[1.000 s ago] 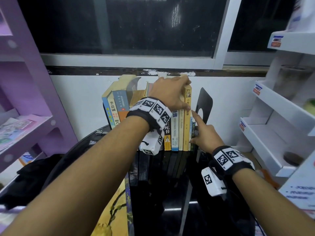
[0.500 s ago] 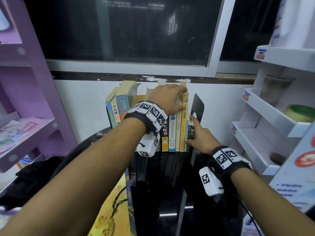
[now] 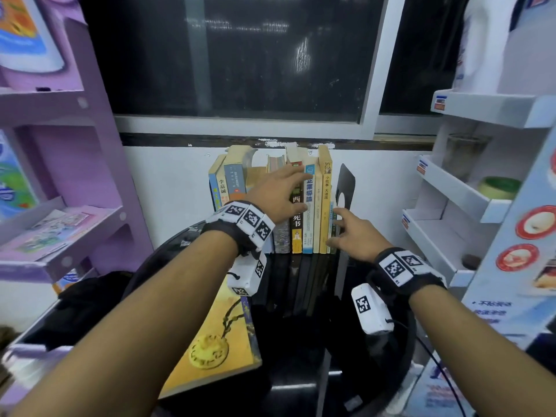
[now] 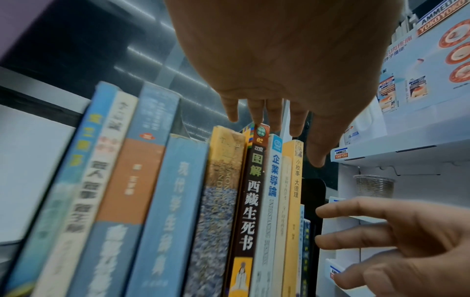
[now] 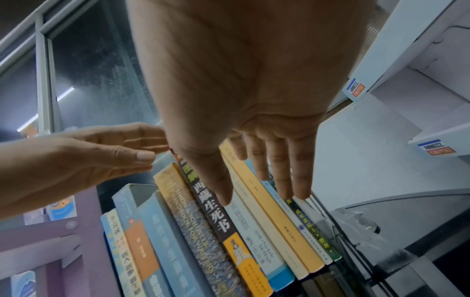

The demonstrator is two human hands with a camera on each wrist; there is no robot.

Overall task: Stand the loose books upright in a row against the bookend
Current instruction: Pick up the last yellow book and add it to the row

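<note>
Several books stand upright in a row (image 3: 314, 212) on the black table (image 3: 301, 371), against the black bookend (image 3: 346, 182) on their right. My left hand (image 3: 285, 191) hovers with straight fingers at the upper spines; its fingertips (image 4: 259, 118) reach the top of the dark book (image 4: 250, 201). My right hand (image 3: 349, 227) is lower, its fingers spread. They lie on the thin books (image 5: 300, 221) next to the bookend (image 4: 314, 193). Neither hand holds anything. A yellow book (image 3: 216, 341) lies flat on the table under my left forearm.
A purple shelf unit (image 3: 60, 236) stands at the left. At the right a white rack (image 3: 451, 191) holds a green bowl (image 3: 499, 188) and a clear cup (image 3: 463, 155). A wall and dark window are behind the books. Black cloth (image 3: 84, 302) lies beside the table.
My left hand has come off the tops of the books, where its fingers were curled over, and now lies straight. My right hand went from one pointing finger to spread fingers.
</note>
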